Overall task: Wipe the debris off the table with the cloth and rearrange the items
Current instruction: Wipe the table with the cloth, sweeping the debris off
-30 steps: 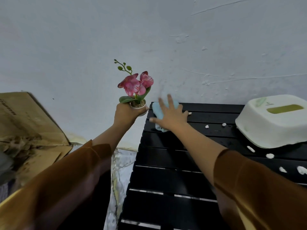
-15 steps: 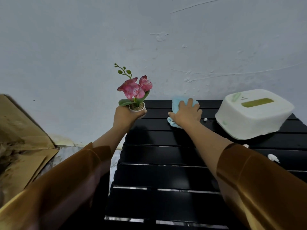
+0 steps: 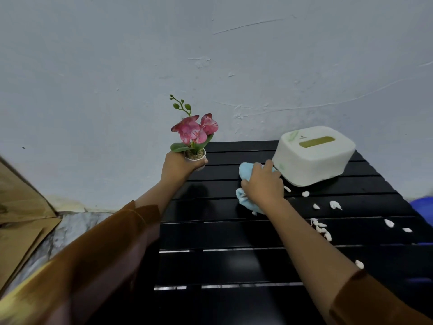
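Observation:
My left hand (image 3: pixel 179 165) holds a small white pot with a pink orchid (image 3: pixel 194 134) in the air above the far left corner of the black slatted table (image 3: pixel 222 263). My right hand (image 3: pixel 263 186) presses a light blue cloth (image 3: pixel 246 198) onto the table, right beside the white tissue box (image 3: pixel 314 154) at the far right. The hand covers most of the cloth. White debris bits (image 3: pixel 321 227) lie scattered on the slats to the right of my right hand.
A grey wall runs behind the table. Brown cardboard (image 3: pixel 21 207) lies on the floor at the left. A blue object (image 3: pixel 424 205) shows past the table's right edge.
My right hand has slid the cloth rightward and a little nearer along the back slats, up to the tissue box. The left hand still holds the flower pot up.

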Available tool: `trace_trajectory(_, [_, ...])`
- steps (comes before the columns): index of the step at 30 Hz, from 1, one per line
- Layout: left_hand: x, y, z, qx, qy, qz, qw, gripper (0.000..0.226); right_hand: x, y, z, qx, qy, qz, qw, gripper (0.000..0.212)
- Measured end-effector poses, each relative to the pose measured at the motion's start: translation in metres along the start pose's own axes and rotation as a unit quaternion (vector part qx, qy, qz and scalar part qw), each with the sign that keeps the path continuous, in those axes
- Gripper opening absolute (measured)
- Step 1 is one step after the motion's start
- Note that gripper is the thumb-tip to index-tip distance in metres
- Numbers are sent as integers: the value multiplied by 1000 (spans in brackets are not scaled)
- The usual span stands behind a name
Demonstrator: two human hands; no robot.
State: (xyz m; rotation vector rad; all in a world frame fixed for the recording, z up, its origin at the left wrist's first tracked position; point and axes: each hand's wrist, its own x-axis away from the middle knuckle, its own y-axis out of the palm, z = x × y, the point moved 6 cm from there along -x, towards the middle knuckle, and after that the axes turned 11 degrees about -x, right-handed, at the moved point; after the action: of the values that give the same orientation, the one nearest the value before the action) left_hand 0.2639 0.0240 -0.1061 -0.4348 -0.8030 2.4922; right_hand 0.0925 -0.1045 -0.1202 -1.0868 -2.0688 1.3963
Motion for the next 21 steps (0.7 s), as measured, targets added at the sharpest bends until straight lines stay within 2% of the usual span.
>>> trace_trajectory(2, [2,0,3,5,2,-1,1000,26,-3,-15,-10,-31,-10,54,998,50])
trace_trajectory(4, [3,0,6,8,5,1,1000,23,-16,-18,-22,-48,-8,67,997,53])
trace_trajectory(7, [4,4,10,9,15,-5,1000,19,-33,12,-27,-27,16,-38,999,67])
trace_trajectory(10, [-1,12,9,7,22,-12,1000,22,-38,37,-15,-12,23,-106,994,66])
trace_trajectory(17, [-8,48,12,20,4,-39,999,18,-23,25,6,-46,37,-86,995,52])
trace_trajectory(21, [-6,70,14,31,-6,-51,998,27,2,11,18,-41,19,-72,996,47])
